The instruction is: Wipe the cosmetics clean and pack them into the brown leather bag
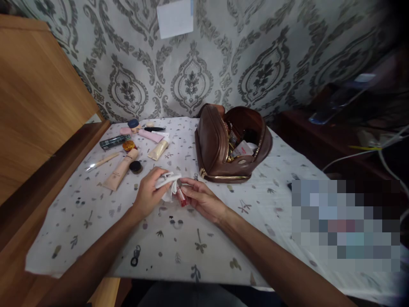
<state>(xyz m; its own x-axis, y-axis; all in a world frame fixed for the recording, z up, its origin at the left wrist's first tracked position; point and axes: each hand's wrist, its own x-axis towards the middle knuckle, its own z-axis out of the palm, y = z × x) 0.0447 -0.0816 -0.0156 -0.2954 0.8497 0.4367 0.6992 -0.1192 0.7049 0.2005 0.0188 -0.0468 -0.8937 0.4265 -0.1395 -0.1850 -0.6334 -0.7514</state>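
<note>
My left hand (148, 194) is closed around a crumpled white tissue (168, 181), above the middle of the table. Close beside it, my right hand (204, 199) grips a small red cosmetic tube (182, 198) between thumb and fingers. The tissue touches the upper end of the tube, which tilts slightly. A brown leather cosmetic bag (209, 147) stands unzipped beyond my right hand, with several items inside. Left of my hands lie a beige squeeze tube (119, 171) and a small black-lidded jar (135, 166).
More cosmetics lie at the back left: a pink tube (151, 136), a cream tube (158, 149), an amber jar (129, 146), a dark clear case (115, 141) and a brush (104, 160). A patterned white cloth (179, 256) covers the table. A wooden panel (44, 76) borders the left; white cables (348, 155) hang right.
</note>
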